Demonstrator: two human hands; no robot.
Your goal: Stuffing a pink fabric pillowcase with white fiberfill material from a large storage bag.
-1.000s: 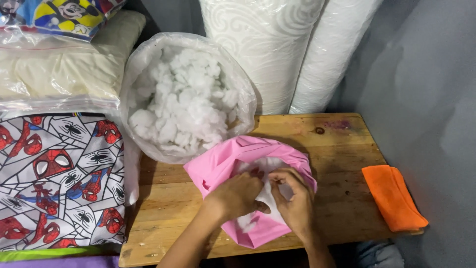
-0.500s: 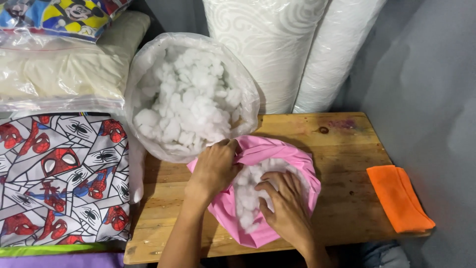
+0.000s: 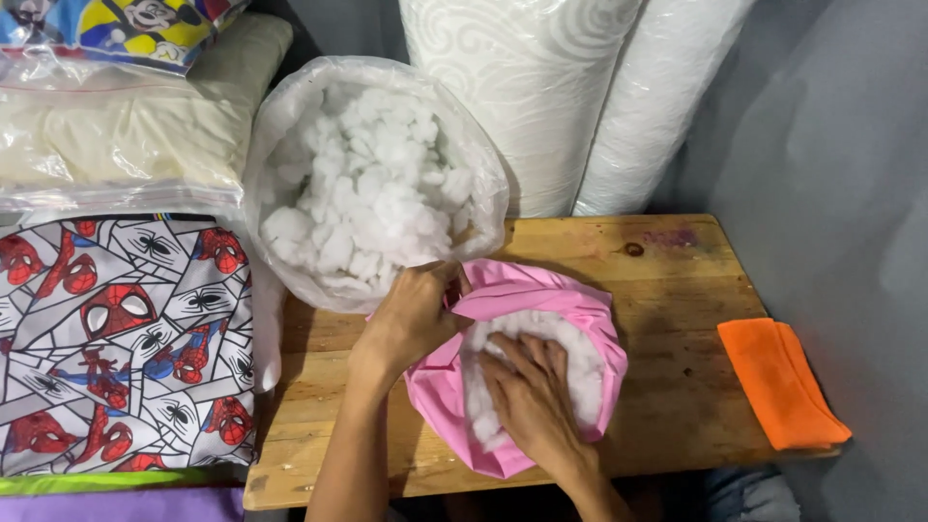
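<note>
A pink fabric cover (image 3: 570,309) lies open on the wooden table (image 3: 657,280), partly filled with white stuffing (image 3: 580,358). My left hand (image 3: 411,319) grips the cover's upper left edge and holds it open. Inside the opening, my right hand (image 3: 532,396) lies flat with fingers spread, pressing on the stuffing. Just behind the cover stands a large clear plastic bag (image 3: 483,164) full of loose white stuffing (image 3: 372,203), its rim close to my left hand.
An orange folded cloth (image 3: 778,382) lies at the table's right edge. Bagged pillows with cartoon prints (image 3: 126,338) are stacked to the left. Two white fabric rolls (image 3: 541,87) lean against the grey wall behind.
My left hand moved from the middle of the cover up to its upper left edge. My right hand went deeper inside and flattened onto the stuffing. The cover holds more filling.
</note>
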